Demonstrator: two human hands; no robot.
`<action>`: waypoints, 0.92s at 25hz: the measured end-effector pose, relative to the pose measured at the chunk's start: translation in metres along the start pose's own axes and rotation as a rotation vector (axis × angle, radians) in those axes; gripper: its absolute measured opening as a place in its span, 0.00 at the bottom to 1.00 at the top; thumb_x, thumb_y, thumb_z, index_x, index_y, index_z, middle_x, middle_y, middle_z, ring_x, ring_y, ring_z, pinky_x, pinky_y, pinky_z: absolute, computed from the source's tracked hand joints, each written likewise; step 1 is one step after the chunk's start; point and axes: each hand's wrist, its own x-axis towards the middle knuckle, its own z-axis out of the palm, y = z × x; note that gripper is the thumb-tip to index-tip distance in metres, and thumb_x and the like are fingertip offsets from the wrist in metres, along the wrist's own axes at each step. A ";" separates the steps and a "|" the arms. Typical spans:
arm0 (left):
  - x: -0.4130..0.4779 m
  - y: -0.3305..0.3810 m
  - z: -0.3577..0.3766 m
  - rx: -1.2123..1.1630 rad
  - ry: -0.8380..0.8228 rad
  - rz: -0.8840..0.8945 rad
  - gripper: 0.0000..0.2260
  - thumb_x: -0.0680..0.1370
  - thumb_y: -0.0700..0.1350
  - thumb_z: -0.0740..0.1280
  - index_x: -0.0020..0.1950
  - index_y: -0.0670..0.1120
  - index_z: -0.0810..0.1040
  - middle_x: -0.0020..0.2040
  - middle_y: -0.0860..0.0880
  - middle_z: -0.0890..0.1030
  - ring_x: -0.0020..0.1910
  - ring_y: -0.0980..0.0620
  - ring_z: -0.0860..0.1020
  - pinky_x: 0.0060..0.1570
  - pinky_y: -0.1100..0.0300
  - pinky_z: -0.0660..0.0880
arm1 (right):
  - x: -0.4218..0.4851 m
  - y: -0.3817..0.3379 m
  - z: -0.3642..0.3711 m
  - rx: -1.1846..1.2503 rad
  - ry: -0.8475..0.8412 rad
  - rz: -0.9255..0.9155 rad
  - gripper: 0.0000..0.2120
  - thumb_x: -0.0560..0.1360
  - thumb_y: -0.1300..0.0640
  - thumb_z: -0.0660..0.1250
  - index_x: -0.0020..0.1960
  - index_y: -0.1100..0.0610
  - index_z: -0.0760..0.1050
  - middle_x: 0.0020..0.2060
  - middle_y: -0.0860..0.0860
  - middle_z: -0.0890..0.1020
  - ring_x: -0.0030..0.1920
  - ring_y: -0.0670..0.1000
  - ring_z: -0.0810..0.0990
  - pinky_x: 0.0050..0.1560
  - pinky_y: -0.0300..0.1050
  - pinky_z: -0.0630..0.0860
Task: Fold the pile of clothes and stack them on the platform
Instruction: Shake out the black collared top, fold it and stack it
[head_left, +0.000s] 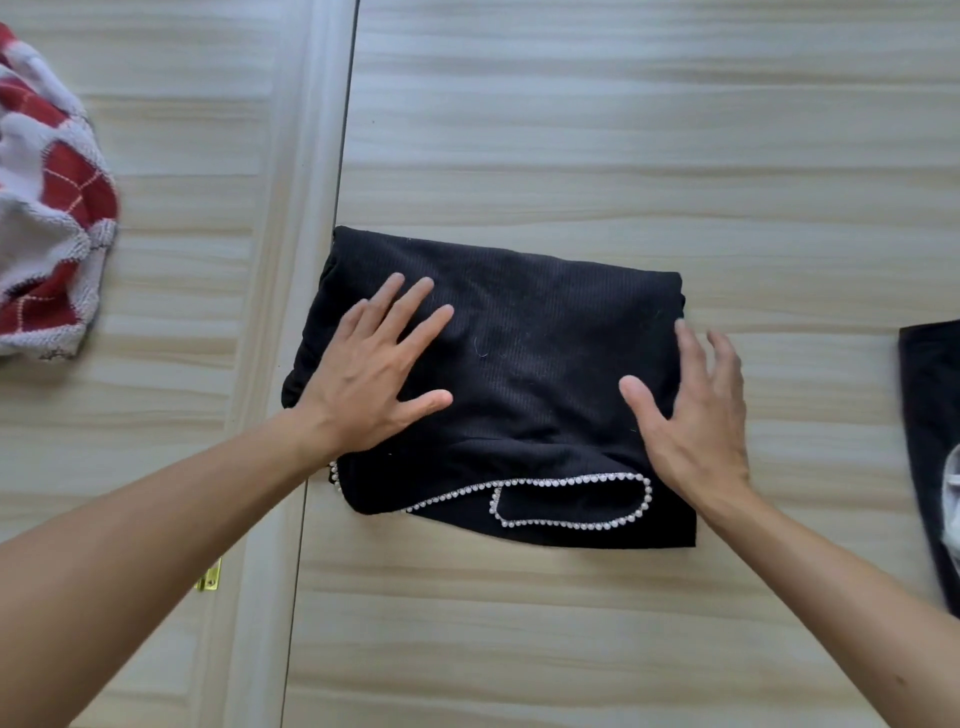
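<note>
Pale wood-grain bench (571, 130) fills the head view. A dark seam (343, 156) runs down it from 12 o'clock toward 7 o'clock, and a small brass hinge (209, 576) sits beside that seam at about 7 o'clock. At the centre lies the black ribbed garment (530, 332), folded into a rough rectangle, with its left edge just over the seam. A pearl-bead trim (571, 480) loops along its near edge at 6 o'clock. The left hand (363, 379) rests palm-down on the left half of the garment, its grip wide, with fingers straight and spread and pointing toward 1 o'clock. The right hand (696, 415) is at the garment's right edge, its grip also wide and holding nothing. Its thumb lies on the black fabric and its fingers reach toward 12 o'clock along the edge; whether those fingers touch the cloth cannot be told. A crumpled red-and-white knit (47, 218) lies at 9 o'clock, well apart from the folded piece and partly cut off by the frame. At 3 to 4 o'clock another dark cloth (930, 405) shows at the frame edge with a pale patch (953, 499) on it, too cropped to identify.
</note>
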 end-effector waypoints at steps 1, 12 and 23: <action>0.008 0.000 0.010 0.016 -0.066 -0.014 0.43 0.75 0.73 0.54 0.83 0.52 0.51 0.84 0.46 0.46 0.83 0.44 0.42 0.79 0.40 0.51 | 0.003 -0.001 0.009 -0.053 -0.035 -0.030 0.38 0.77 0.40 0.65 0.81 0.48 0.53 0.80 0.56 0.52 0.80 0.56 0.51 0.79 0.56 0.51; -0.018 -0.007 0.034 0.008 -0.010 -0.366 0.45 0.76 0.72 0.56 0.83 0.49 0.43 0.83 0.45 0.39 0.82 0.40 0.38 0.77 0.35 0.44 | -0.024 0.001 0.034 -0.096 0.031 0.217 0.60 0.66 0.38 0.77 0.82 0.53 0.42 0.79 0.59 0.58 0.79 0.59 0.57 0.75 0.56 0.59; -0.022 0.112 0.040 -0.629 -0.078 -0.183 0.34 0.80 0.60 0.61 0.83 0.50 0.54 0.84 0.49 0.52 0.83 0.49 0.47 0.80 0.41 0.48 | -0.003 -0.080 -0.039 0.798 -0.255 0.435 0.19 0.70 0.69 0.74 0.59 0.57 0.77 0.47 0.56 0.87 0.42 0.55 0.87 0.37 0.47 0.83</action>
